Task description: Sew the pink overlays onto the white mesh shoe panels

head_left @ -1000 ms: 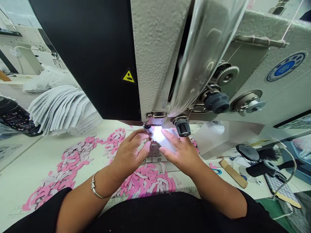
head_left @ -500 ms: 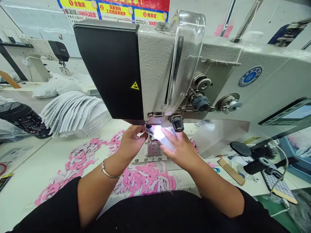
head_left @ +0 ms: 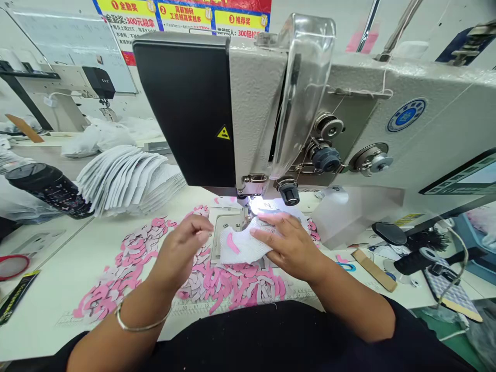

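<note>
Ideally, mesh pc [head_left: 246,251] is pressed flat before needle [head_left: 245,206] by spread right hand [head_left: 289,244]; left hand [head_left: 181,249], left of needle, is curled, pinch unclear.

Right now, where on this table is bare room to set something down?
Bare table lies front left, between the pink scraps and the left edge, and between those scraps and the stack of white pieces. Crowded: around the needle, and the tools at right.

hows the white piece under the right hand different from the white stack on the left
The white piece is single, lies flat at the sewing machine under the right hand and bears a pink strip. The white stack is many pieces fanned out, untouched, no pink showing. Both look like similar white material.
</note>
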`<state>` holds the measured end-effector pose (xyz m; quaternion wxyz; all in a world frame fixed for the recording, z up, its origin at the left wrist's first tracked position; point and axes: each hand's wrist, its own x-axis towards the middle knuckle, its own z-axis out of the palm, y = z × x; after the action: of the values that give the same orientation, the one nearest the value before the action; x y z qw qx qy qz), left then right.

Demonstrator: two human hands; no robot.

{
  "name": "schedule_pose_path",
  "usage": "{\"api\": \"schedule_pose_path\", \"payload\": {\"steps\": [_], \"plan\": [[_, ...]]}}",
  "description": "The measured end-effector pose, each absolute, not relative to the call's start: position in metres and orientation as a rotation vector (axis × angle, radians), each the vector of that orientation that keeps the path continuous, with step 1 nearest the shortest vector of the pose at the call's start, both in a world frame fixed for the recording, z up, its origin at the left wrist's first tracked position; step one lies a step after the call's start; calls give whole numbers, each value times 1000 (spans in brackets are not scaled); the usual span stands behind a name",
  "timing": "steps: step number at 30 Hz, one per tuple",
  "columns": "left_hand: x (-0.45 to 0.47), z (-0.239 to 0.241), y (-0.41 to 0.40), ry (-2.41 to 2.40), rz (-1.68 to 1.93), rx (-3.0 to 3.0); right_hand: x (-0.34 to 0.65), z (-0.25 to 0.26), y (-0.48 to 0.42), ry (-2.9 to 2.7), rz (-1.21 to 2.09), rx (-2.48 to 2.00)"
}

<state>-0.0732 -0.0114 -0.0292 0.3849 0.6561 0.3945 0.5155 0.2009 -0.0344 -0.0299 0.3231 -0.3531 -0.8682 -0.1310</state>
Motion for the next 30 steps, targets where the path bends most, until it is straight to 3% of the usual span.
{"api": "schedule_pose_path", "payload": {"steps": [5,22,27,30], "plan": [[-48,-13,23,1044,1184,941,203,-28,-41,-2415,-404,-828],[-68,-22,-15,908,914,1026,227,-21,-40,-2368,-192,-1031],[-159,-39,-3,1724,1118,1332,232,-29,-38,-2352,-193,-988],[-215,-51,2,2407,641,1498,233,-36,-36,-2341,-210,-975]]}}
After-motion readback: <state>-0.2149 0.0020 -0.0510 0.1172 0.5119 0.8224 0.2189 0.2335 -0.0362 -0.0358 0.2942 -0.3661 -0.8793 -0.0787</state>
